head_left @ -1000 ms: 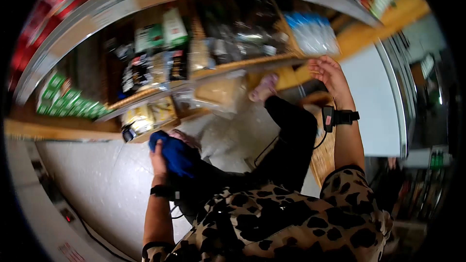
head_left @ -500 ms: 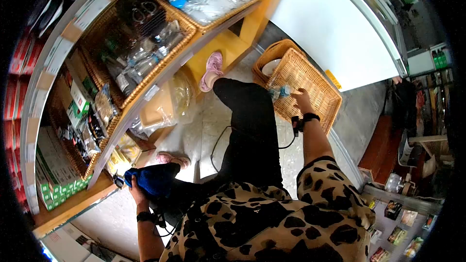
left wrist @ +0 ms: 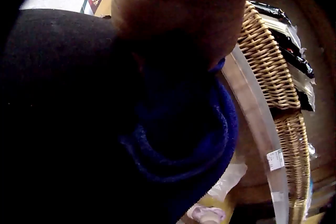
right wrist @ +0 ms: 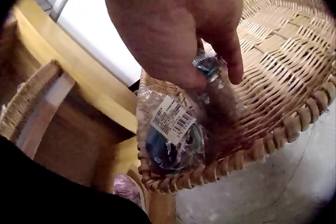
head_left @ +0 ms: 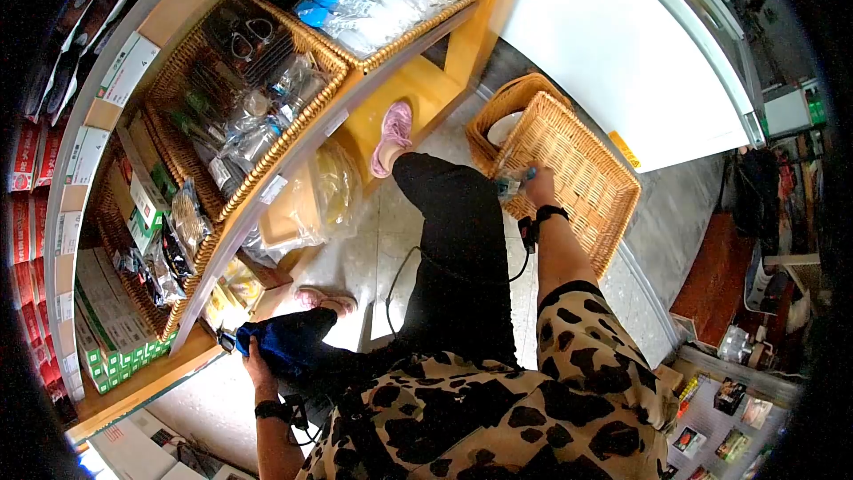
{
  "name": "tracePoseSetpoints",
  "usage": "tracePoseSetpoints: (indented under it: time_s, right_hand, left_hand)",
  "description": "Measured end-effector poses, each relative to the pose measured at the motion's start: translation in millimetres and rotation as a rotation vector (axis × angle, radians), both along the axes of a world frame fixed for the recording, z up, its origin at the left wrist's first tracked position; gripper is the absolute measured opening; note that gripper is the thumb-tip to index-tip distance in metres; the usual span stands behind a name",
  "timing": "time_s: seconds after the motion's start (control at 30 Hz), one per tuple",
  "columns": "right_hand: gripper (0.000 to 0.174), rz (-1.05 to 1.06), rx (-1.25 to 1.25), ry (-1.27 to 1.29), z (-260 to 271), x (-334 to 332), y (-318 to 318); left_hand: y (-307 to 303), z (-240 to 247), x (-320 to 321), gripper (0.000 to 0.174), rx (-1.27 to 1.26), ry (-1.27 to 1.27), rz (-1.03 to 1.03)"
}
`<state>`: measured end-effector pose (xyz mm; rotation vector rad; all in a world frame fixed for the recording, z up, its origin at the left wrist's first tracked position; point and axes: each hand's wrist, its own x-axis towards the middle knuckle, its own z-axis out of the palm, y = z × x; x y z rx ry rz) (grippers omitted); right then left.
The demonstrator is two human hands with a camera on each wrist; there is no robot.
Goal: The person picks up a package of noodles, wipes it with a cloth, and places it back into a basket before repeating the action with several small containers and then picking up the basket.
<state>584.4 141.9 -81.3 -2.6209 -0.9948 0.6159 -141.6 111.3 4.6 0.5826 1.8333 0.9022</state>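
Note:
In the head view my left hand (head_left: pixel 258 368) grips a dark blue cloth (head_left: pixel 289 343) on the left thigh. The left wrist view shows the cloth's folded edge (left wrist: pixel 227 124) below the shadowed hand. My right hand (head_left: pixel 540 188) is over the near-left corner of a shallow wicker basket (head_left: pixel 613 204). From the right wrist view, the thumb and fingers of that hand (right wrist: pixel 178 29) pinch the gathered top of a clear plastic packet (right wrist: pixel 211 69). Beside it in the basket's corner lies another clear packet (right wrist: pixel 176 142) with blue contents and a white barcode label (right wrist: pixel 173 119).
A second, deeper wicker basket (head_left: pixel 484 129) stands behind the shallow one, beside a white panel (head_left: pixel 613 62). Shelves on the left carry wicker trays (head_left: pixel 342 67) of packaged goods, including blue-topped packets (head_left: pixel 391 0). Green-and-white boxes (head_left: pixel 111 338) stand lower left.
The view has swung right, bringing the wicker basket into sight. My right hand has come down from beside the shelf to the basket's corner. My left hand still holds the blue cloth.

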Motion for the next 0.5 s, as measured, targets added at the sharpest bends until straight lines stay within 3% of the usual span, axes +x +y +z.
tracePoseSetpoints:
  time_s: [0.1,0.13,0.2,0.27,0.3,0.4,0.47,0.5]
  right_hand:
    - [0.042,-0.200,0.317,-0.177,20.4,-1.0,-14.9]
    - [0.040,-0.158,0.395,-0.267,1.2,22.0,-18.7]
    - [0.044,-0.422,0.626,0.404,65.4,10.4,-16.8]
    - [0.049,-0.472,0.779,0.563,108.7,-5.6,-13.8]
    - [0.053,-0.428,0.824,0.633,132.2,-19.2,-13.7]
    - [0.051,-0.282,0.900,0.814,159.4,-41.7,-1.0]
    - [0.050,-0.087,0.890,0.918,203.3,-90.2,13.1]
    - [0.050,0.028,0.848,0.940,223.3,-113.9,19.5]
  left_hand:
    - [2.8,5.9,6.7,0.042,0.031,-0.012,-0.022]
    - [4.2,9.5,10.6,0.042,0.057,-0.011,-0.042]
    - [7.8,19.5,20.8,0.043,0.076,-0.015,-0.083]
    - [11.8,34.5,33.5,0.044,0.060,-0.032,-0.125]
    - [12.5,38.1,34.6,0.046,0.074,0.091,-0.247]
    - [21.4,73.9,62.0,0.043,0.119,0.068,-0.318]
    - [28.8,102.7,79.3,0.040,0.151,0.172,-0.394]
    - [35.0,118.0,88.9,0.039,0.197,0.099,-0.443]
